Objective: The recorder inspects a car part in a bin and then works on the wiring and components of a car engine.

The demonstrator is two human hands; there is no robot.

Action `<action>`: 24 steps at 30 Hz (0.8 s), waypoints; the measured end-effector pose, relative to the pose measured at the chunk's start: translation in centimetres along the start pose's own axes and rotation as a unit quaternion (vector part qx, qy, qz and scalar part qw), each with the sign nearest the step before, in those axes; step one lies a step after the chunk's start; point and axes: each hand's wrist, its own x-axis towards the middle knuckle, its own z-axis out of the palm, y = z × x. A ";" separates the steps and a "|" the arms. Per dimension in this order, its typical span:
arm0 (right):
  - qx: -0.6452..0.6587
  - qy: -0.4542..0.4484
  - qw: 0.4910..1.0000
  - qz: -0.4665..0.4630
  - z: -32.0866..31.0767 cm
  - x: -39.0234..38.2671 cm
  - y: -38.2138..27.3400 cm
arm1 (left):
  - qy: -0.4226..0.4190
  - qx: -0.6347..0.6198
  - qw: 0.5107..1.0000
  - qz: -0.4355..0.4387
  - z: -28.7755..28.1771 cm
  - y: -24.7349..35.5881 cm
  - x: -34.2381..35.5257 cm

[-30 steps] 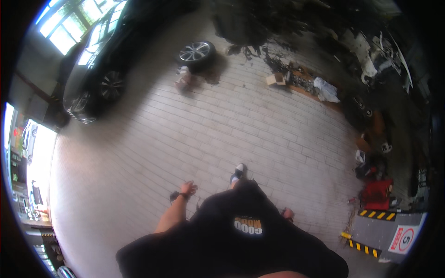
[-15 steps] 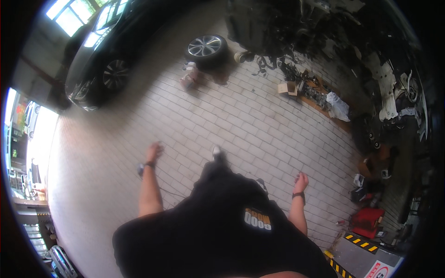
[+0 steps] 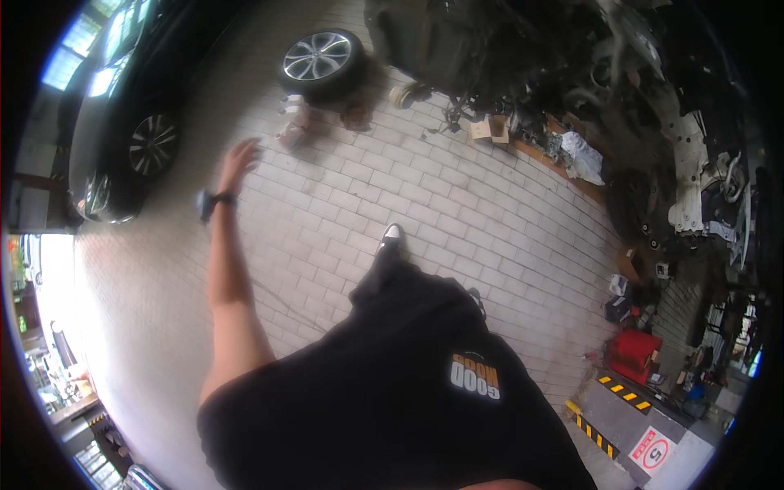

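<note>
On the paved floor [image 3: 490, 220], ahead and to the right of your left hand [image 3: 238, 162], lies a pale pinkish bundle [image 3: 292, 131], apart from that hand, the nearer one in view. Your left fingers are extended, grasping nothing; your right hand is out of view, its grip unknown. The bundle's long axis runs roughly away from you, toward the loose wheel [image 3: 321, 64]; no distinct front shows.

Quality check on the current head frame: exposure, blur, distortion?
Head view: fisheye with dark corners, paved floor lines bowing toward the rim; opening at the left edge blown out to white; car at upper left mostly lost in shadow; left hand soft around the fingers, possibly motion blur; right hand not visible.
</note>
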 end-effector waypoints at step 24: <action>0.151 -0.011 0.930 -0.334 16.7 -16.4 -44.4 | -0.269 0.155 0.922 0.231 39.8 2.0 6.1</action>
